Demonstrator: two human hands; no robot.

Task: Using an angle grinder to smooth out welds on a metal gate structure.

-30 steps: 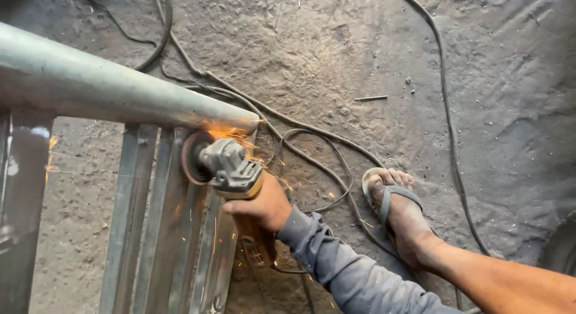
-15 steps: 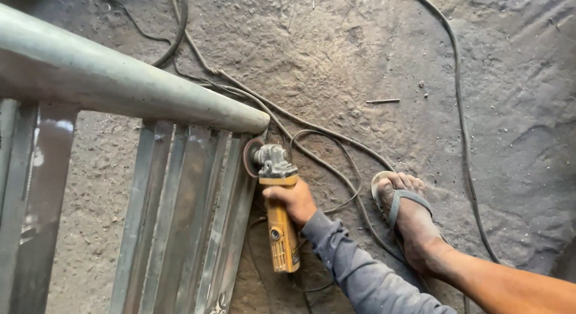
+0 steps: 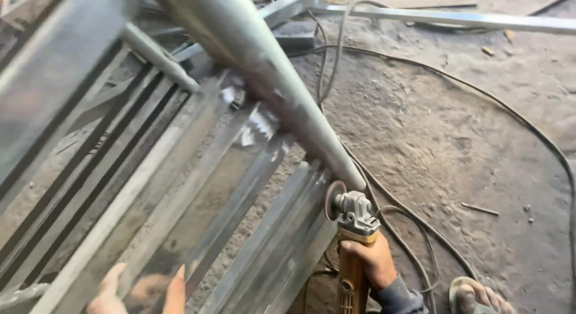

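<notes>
Two hands show: the right hand (image 3: 373, 260) wraps one yellow grinder (image 3: 353, 254), and the left hand (image 3: 141, 290) shows at the bottom edge against the metal frame (image 3: 180, 188). One round pipe (image 3: 264, 80) crosses the frame, and one sandalled foot (image 3: 480, 297) shows at the lower right. Several black cables (image 3: 480, 98) lie on the ground; their number cannot be told, and one long bar (image 3: 456, 17) lies at the top.

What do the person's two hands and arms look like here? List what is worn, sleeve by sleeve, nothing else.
The right hand is bare: no glove, ring or watch shows. At its wrist begins a grey long sleeve of soft, creased fabric with a snug cuff. The left hand, at the bottom edge, is also bare; only fingers and thumb show, blurred, and its wrist and any sleeve lie outside the picture.
</notes>
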